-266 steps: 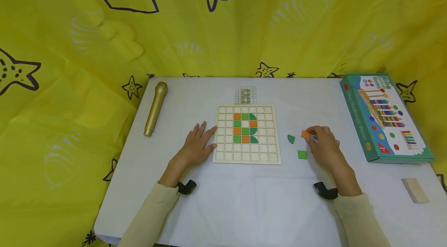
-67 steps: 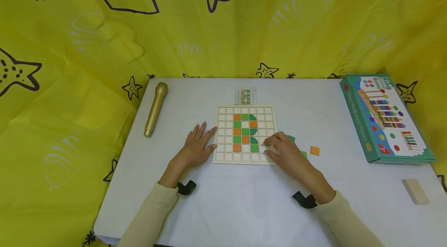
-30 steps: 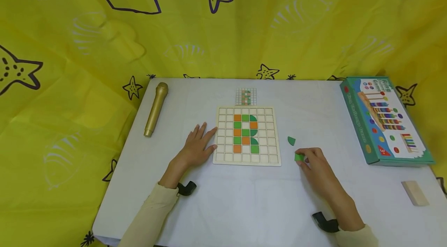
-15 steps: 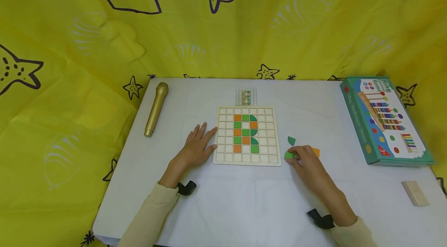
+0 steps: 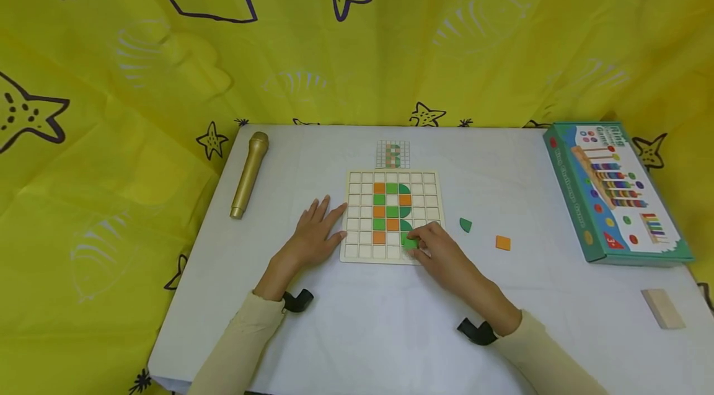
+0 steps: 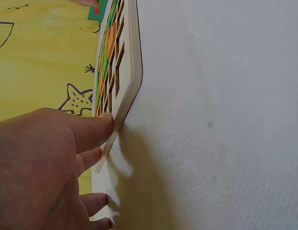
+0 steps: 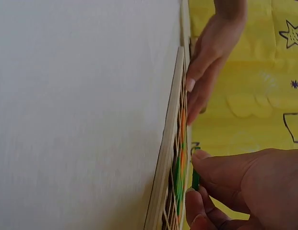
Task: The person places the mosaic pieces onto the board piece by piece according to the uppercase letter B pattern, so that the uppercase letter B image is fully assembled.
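My right hand (image 5: 446, 258) pinches a small green tile (image 5: 409, 244) between thumb and fingers, over the lower right of the coloured pattern. In the right wrist view the green tile (image 7: 196, 179) stands edge-on, just above the board. The wooden grid board (image 5: 357, 252) holds orange and green squares and several rounded dark green pieces. My left hand (image 5: 315, 237) lies spread at the board's left edge. In the left wrist view its thumb (image 6: 98, 129) touches the rim. The cell under the held tile is hidden.
A dark green quarter-circle tile (image 5: 465, 225) and an orange square tile (image 5: 503, 242) lie right of the board. Behind it is a pattern card (image 5: 393, 154). A gold microphone (image 5: 249, 175) lies left; a game box (image 5: 619, 193) and wooden block (image 5: 662, 309) lie right.
Orange and green tiles have been added to the board's fifth row. My right hand has picked up another green tile from the table and carried it left over the board. The left hand stays put.
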The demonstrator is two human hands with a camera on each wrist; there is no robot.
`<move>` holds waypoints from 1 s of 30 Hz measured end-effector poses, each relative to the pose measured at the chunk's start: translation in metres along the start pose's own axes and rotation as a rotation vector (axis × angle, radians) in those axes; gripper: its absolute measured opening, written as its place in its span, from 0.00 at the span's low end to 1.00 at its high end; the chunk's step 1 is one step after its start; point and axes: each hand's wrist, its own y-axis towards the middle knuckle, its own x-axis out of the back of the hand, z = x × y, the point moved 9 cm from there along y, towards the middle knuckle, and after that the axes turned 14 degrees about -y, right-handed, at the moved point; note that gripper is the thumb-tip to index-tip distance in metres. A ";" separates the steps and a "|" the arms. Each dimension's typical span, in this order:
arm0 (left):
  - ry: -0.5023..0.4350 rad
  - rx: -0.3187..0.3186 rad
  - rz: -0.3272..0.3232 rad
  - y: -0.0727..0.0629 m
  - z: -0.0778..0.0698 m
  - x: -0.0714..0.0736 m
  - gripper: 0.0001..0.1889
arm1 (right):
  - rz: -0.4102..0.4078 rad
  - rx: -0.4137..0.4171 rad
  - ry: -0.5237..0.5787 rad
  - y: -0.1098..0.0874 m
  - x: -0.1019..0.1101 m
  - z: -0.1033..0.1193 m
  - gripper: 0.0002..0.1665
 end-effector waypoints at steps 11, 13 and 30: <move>-0.001 0.005 0.009 0.002 0.002 -0.001 0.34 | -0.020 0.179 -0.051 0.015 -0.025 0.044 0.10; -0.003 0.004 0.009 0.002 0.001 0.000 0.34 | -0.038 0.202 -0.061 0.017 -0.026 0.048 0.08; -0.003 0.002 0.006 0.002 0.001 0.000 0.34 | -0.068 0.328 -0.175 0.013 -0.020 0.068 0.09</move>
